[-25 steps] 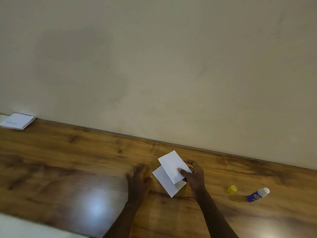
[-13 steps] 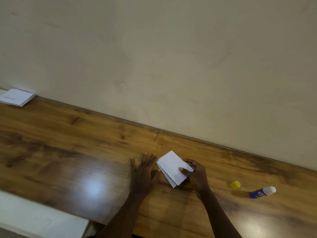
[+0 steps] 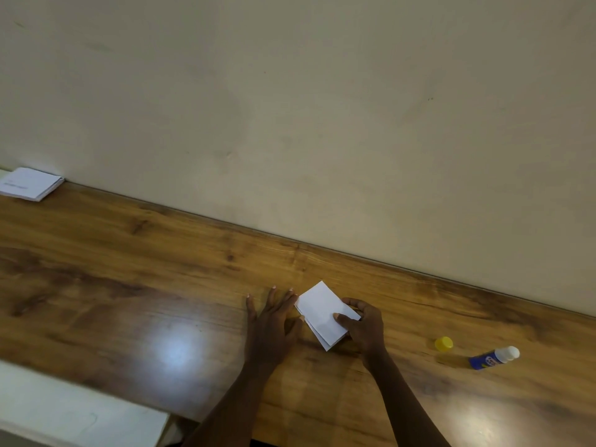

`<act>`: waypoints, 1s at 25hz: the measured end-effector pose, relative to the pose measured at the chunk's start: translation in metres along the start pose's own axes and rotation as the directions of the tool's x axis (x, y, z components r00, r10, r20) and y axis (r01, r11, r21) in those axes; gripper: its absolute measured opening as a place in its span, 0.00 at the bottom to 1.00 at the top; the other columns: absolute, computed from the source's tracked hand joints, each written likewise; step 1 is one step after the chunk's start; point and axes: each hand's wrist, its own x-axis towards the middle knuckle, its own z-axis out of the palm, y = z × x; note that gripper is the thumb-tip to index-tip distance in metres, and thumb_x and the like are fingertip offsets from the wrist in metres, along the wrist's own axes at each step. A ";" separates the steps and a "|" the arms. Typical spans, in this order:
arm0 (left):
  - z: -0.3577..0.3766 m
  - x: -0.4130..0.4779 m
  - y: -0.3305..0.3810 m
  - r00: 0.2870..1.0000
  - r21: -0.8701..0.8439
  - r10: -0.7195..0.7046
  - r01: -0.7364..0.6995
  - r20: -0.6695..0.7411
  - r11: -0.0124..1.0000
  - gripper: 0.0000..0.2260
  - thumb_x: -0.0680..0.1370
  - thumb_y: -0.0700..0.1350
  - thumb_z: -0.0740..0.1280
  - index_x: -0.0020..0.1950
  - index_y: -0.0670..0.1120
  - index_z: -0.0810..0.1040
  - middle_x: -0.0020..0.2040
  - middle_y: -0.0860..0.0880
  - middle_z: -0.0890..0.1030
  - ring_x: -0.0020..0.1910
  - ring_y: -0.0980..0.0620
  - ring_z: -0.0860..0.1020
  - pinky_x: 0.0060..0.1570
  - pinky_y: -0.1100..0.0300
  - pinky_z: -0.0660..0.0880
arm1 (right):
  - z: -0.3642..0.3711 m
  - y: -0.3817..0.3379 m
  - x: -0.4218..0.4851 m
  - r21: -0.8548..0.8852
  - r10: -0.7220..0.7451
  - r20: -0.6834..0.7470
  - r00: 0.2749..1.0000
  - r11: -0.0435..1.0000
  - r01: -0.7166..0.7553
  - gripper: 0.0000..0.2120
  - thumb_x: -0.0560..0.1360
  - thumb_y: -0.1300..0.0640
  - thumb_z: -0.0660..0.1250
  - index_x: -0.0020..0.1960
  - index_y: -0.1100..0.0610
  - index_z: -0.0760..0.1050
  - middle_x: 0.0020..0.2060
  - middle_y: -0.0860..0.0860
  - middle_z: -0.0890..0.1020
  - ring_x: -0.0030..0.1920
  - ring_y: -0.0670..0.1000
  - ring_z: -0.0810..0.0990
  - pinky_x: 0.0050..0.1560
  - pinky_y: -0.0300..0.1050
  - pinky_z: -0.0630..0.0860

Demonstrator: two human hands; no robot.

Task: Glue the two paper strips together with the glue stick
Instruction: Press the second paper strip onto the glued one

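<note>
Two white paper strips lie almost exactly stacked on the wooden table (image 3: pixel 135 285); the upper strip (image 3: pixel 322 309) covers the lower strip (image 3: pixel 324 342), of which only a thin edge shows at the near side. My right hand (image 3: pixel 362 327) pinches the upper strip at its right end, thumb on top. My left hand (image 3: pixel 274 321) lies flat on the table with straight fingers, touching the left edge of the stack. The glue stick (image 3: pixel 493 358), blue with a white tip, lies uncapped far to the right, its yellow cap (image 3: pixel 443 343) beside it.
A beige wall (image 3: pixel 290 108) runs along the table's far edge. A small white paper pad (image 3: pixel 29 183) lies at the far left by the wall. A white surface (image 3: pixel 64 411) sits below the table's near left edge.
The upper strip has been slid down over the lower one, so the two now nearly line up. My left hand has flattened and moved against the stack's left edge.
</note>
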 end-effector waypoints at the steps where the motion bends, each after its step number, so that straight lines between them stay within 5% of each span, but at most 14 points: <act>1: 0.000 0.000 0.000 1.000 0.007 -0.001 0.001 0.002 1.000 0.23 0.77 0.58 0.54 0.71 0.55 0.59 0.74 0.55 0.61 0.75 0.53 0.49 0.67 0.46 0.27 | 0.001 0.000 -0.001 -0.014 0.009 -0.014 1.000 1.000 -0.009 0.18 0.68 0.62 0.71 0.57 0.62 0.73 0.60 0.59 0.75 0.56 0.57 0.74 0.55 0.51 0.74; 16: 0.000 0.000 0.004 1.000 0.084 -0.004 0.002 0.026 0.996 0.26 0.75 0.62 0.54 0.71 0.54 0.59 0.74 0.55 0.60 0.75 0.52 0.49 0.67 0.44 0.28 | 0.018 0.001 -0.014 -0.208 -0.131 -0.173 0.976 0.974 0.094 0.18 0.67 0.62 0.71 0.56 0.63 0.73 0.56 0.60 0.79 0.54 0.58 0.76 0.56 0.49 0.72; 25: 0.000 0.001 0.007 0.999 0.119 -0.019 0.014 0.042 0.993 0.27 0.74 0.62 0.54 0.72 0.55 0.57 0.75 0.55 0.59 0.75 0.52 0.49 0.67 0.43 0.29 | 0.014 0.017 -0.013 -0.388 -0.184 -0.200 0.962 0.917 0.095 0.21 0.68 0.52 0.70 0.59 0.52 0.72 0.63 0.56 0.70 0.62 0.58 0.65 0.61 0.56 0.60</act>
